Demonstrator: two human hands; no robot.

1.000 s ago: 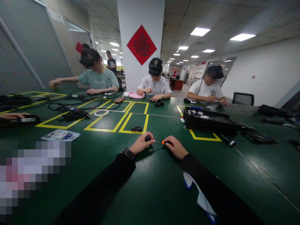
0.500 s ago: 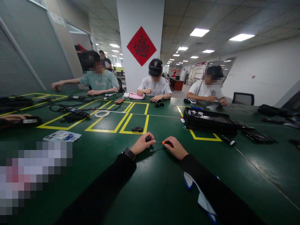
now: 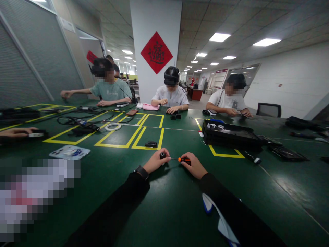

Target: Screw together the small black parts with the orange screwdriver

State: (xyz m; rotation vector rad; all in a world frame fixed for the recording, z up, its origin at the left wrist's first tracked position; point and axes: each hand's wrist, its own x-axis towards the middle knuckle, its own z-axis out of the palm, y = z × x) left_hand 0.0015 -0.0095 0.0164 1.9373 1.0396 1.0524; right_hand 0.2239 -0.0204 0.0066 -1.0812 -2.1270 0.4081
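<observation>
Slightly more of the screwdriver's (image 3: 185,160) orange-and-black handle shows than a second ago, as the right hand (image 3: 194,166) has shifted its hold, and the whole scene sits a touch lower in view. Two bare hands in dark sleeves meet over a green table (image 3: 164,212). Thumb and fingers of the right hand are closed around the handle, whose thin shaft points across to the left hand (image 3: 155,162). That hand is closed in a narrow pinch on a small black round piece (image 3: 162,155), mostly covered by the fingers; whether the shaft's tip touches it cannot be told. Beyond the left hand, a black part (image 3: 151,144) lies within a yellow tape outline (image 3: 161,138); a long black box (image 3: 231,139) stands farther to the right. Screw-turning appears to be the step in hand, with the handle being rolled or re-gripped. What comes next seems to call for the left hand to keep the piece still and the right to keep the shaft in line while twisting.
</observation>
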